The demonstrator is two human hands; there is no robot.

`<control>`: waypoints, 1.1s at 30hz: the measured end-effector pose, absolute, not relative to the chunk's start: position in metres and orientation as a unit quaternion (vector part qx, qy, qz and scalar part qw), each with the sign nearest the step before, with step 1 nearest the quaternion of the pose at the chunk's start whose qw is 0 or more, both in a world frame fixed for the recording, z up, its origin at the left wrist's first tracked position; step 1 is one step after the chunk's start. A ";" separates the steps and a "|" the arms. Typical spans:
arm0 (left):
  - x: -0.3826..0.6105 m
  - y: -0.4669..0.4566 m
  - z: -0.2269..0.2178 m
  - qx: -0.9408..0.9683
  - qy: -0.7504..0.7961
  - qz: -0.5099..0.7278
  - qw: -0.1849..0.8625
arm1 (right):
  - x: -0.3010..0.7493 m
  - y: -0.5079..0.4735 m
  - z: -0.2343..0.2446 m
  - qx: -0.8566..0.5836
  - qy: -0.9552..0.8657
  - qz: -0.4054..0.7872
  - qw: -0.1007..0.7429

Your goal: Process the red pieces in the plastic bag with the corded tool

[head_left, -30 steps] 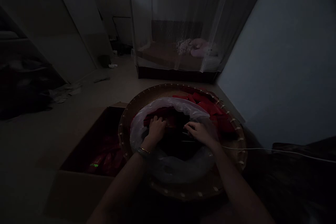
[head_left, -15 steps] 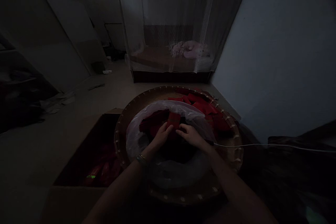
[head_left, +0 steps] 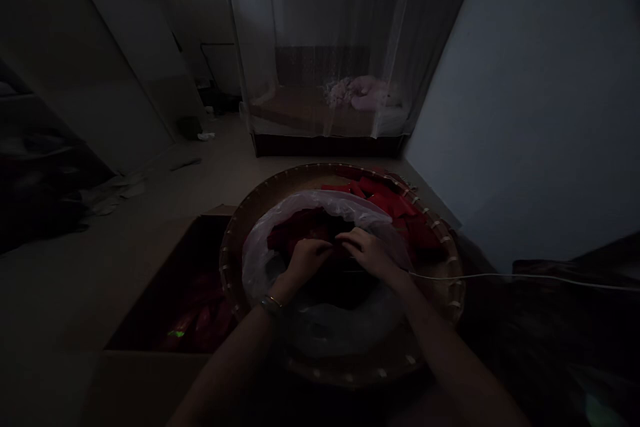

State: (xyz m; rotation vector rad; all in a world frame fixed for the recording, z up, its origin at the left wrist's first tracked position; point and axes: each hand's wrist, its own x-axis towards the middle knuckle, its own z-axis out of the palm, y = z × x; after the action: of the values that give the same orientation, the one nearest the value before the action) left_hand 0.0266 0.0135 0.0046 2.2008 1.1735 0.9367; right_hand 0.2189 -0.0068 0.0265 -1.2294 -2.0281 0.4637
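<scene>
A round woven bamboo tray stands before me in dim light. Inside it lies a whitish plastic bag, its mouth spread wide, with dark red pieces in it. My left hand is over the bag's opening, its fingers closed at the edge of a dark red flat piece that is mostly hidden in shadow. Close by on the right, my right hand has its fingers bent together, pointing left; what they hold is too dark to make out. More red flat pieces lie at the tray's far right.
Left of the tray is an open cardboard box with shiny red packets. A thin white cord runs from the right to the tray. Beyond stands a bed with a net; a pale wall rises at right.
The red piece that stood upright between my hands has dropped or tipped down into shadow. My left hand has turned, its back now more upward; my right fingers have stretched slightly left.
</scene>
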 end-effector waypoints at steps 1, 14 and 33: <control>0.027 0.014 0.003 0.774 0.444 0.363 0.267 | 0.219 -0.006 0.026 -0.490 -0.763 0.164 0.387; 0.033 0.014 0.005 0.620 0.465 0.493 0.396 | 0.218 -0.006 0.021 -0.514 -0.743 0.044 0.426; 0.033 0.013 0.010 0.603 0.459 0.493 0.428 | 0.217 -0.011 0.027 -0.493 -0.760 0.028 0.422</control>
State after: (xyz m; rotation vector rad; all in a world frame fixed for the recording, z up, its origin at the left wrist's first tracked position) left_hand 0.0325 0.0131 0.0096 1.5058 1.1464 1.2308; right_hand 0.2167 -0.0109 0.0268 -1.2358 -1.9037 0.0698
